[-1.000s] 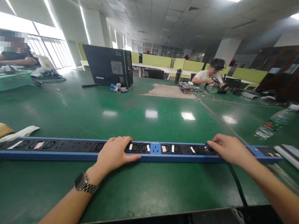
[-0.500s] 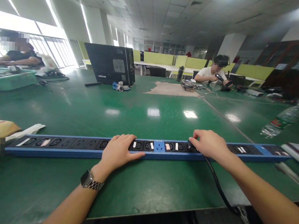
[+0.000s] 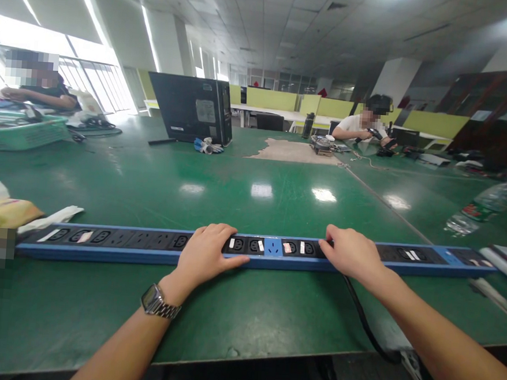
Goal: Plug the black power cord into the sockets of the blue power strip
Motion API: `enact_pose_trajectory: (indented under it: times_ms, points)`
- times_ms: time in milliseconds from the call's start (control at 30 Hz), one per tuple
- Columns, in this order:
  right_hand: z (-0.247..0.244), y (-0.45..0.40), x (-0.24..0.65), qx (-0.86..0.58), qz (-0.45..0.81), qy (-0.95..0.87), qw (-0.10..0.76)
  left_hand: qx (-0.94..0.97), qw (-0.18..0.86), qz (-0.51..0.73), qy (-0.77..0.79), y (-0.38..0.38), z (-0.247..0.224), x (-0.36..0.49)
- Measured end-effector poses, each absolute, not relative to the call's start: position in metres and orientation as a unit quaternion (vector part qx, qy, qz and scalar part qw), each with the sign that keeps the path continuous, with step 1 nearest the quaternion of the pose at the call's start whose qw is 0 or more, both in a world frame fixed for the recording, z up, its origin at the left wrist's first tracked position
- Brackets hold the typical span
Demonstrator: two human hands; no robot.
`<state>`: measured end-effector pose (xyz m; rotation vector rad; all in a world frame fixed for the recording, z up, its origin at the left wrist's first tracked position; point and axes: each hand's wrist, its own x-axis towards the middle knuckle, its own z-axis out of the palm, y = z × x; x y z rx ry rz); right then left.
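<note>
A long blue and black power strip point(image 3: 272, 247) with several sockets lies across the green table. My left hand point(image 3: 206, 249), a metal-banded watch point(image 3: 159, 302) on its wrist, lies over the strip left of the blue socket, fingers at the far edge and thumb along the near side. Right of that socket, my right hand point(image 3: 351, 252) is closed at the strip on the plug of a black power cord point(image 3: 364, 316). The plug itself is hidden behind the fingers. From under the hand, the cord curves down past the table's near edge.
A black computer case point(image 3: 189, 110) stands at the back, with gloves point(image 3: 208, 146) beside it. To the left are a green basket point(image 3: 27, 135) and a yellow packet point(image 3: 6, 212). A plastic bottle point(image 3: 482, 209) stands at right. Two other people sit at the table's far sides.
The view has shifted slightly. My right hand has turned a little over the plug, which showed before and is now covered. My left hand keeps its place on the strip.
</note>
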<state>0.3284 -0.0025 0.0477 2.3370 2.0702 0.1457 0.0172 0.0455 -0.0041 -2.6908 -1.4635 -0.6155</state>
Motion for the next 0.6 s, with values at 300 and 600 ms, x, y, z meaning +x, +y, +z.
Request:
enact_pose_trajectory:
  times_ms: [300,600]
  points:
    - [0.007,0.036,0.407,0.792,-0.006,0.566,-0.229,-0.911,-0.049,-0.252,-0.324,0.020,0.000,0.120]
    - [-0.012,0.037,0.410,0.792,0.029,0.557,-0.250,-0.910,-0.018,-0.283,-0.303,0.029,0.011,0.207]
